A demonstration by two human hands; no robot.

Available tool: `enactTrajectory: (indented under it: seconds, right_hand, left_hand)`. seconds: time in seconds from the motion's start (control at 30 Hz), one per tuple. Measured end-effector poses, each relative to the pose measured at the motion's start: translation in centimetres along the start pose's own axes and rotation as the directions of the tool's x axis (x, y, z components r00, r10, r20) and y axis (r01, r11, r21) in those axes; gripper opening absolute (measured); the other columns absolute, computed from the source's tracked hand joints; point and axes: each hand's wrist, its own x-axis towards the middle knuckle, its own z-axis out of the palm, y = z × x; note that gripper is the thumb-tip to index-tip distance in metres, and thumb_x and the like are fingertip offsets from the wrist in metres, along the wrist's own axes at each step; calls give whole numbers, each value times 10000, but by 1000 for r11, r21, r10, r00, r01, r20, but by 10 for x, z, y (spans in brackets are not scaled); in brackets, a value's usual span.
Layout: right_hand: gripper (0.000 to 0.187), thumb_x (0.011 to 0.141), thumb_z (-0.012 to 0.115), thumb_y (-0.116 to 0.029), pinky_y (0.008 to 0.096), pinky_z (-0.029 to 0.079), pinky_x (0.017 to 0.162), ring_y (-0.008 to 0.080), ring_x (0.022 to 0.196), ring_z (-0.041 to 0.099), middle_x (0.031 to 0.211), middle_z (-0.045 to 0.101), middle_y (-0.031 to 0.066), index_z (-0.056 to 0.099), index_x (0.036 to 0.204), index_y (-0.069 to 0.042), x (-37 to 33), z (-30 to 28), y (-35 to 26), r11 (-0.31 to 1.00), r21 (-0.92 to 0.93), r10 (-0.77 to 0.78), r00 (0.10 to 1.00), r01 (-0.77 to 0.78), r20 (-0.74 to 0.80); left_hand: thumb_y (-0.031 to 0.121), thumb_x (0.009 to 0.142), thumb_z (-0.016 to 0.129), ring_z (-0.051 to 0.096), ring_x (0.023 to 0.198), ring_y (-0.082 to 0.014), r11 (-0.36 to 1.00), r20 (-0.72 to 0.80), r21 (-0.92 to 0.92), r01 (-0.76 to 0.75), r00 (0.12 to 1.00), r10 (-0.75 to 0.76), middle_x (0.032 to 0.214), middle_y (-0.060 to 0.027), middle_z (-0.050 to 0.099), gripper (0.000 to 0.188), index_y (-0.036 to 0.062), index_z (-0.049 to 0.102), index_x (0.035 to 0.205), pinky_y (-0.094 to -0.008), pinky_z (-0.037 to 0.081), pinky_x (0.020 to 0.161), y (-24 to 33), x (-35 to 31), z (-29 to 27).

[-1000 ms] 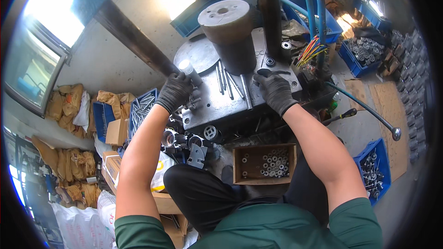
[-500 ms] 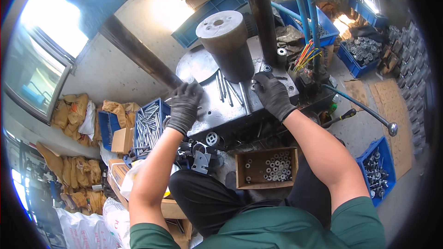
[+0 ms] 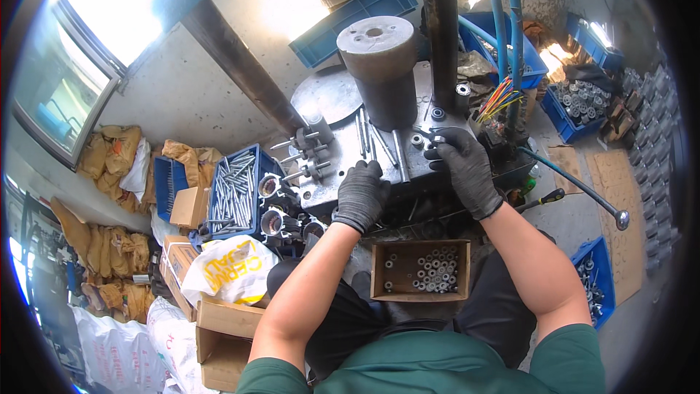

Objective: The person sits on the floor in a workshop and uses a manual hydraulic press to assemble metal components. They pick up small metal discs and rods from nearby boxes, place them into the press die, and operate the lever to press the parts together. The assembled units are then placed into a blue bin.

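My right hand (image 3: 467, 171), in a dark grey glove, is closed over the right of the metal plate (image 3: 343, 164). Between its thumb and fingers shows a small shiny metal bearing (image 3: 439, 140). Another bearing (image 3: 417, 140) lies on the plate beside it. My left hand (image 3: 362, 195), gloved alike, is at the plate's front edge, fingers curled and tips hidden; I cannot make out what is in them. Beyond it lie several steel rods (image 3: 383, 144), before a thick upright cylinder (image 3: 383, 91). Shafts with gear-like parts (image 3: 310, 153) stand at the plate's left.
A wooden box (image 3: 375, 266) with several small bearings sits between my knees. At left is a blue crate (image 3: 257, 175) of metal shafts, near motor housings (image 3: 275, 222). Dark posts (image 3: 441, 36) rise behind the plate. A long-handled wrench (image 3: 583, 186) sticks out at right.
My left hand has moved right, away from the gear-like parts, which now show in full. My right hand has drawn toward me with the bearing at its fingertips. The whole view has shifted slightly.
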Motion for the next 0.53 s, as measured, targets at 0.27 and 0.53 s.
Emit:
enactTrajectory:
  seconds: [0.27,0.53]
  right_hand:
    - [385,1024,629,-79,397,650,873,280,1052,761,1182,697,137,557,1385,34,-9,-11,-12,914,275,319,947,-298,-36]
    - [584,1024,604,-68,409,640,942,341,1148,741,1267,657,162,427,1572,27,-15,-18,12,914,155,362,927,-374,102]
  left_hand:
    - [144,950,569,693,684,-213,10,487,-856,517,812,-321,900,-126,719,367,36,626,1295,-342,566,578,-6,-51,19]
    - [418,1042,688,693,676,-172,-57,489,-869,492,870,59,965,-110,750,570,75,564,1480,-283,534,571,7,-65,13]
